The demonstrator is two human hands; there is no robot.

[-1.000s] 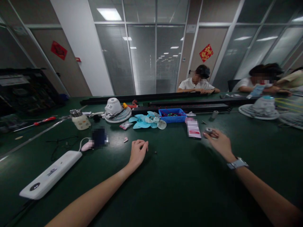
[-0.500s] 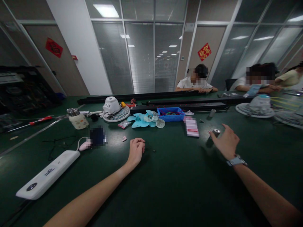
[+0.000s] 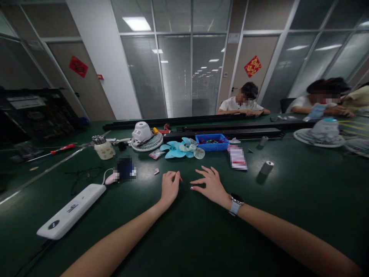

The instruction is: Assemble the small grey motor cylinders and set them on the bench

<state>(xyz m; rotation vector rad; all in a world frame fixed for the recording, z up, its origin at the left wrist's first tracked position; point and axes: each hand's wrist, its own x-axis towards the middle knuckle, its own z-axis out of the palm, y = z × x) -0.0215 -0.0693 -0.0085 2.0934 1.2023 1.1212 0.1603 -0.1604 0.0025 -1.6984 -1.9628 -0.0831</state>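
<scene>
My left hand point(image 3: 170, 187) rests on the green table with its fingers curled together; whatever may be inside them is hidden. Just to its right, my right hand point(image 3: 210, 185), with a watch point(image 3: 236, 199) on the wrist, has its fingers spread and bent, low over the tabletop and holding nothing that I can see. The two hands are close but apart. Farther right stands a grey metal cylinder point(image 3: 267, 167), with no hand on it. Beyond my hands lie light-blue fan blades point(image 3: 175, 149) and a blue tray point(image 3: 212, 145) of small wires.
On the left are a white power strip point(image 3: 72, 211), a patterned jar point(image 3: 103, 148) and a screwdriver point(image 3: 62, 149). A white fan part point(image 3: 142, 132) and long black bars point(image 3: 236, 133) lie across the back. Several people sit at the far side.
My right hand has moved left, away from the metal cylinder, to beside my left hand. The cylinder stays on the table. A tiny dark piece between the hands is no longer visible.
</scene>
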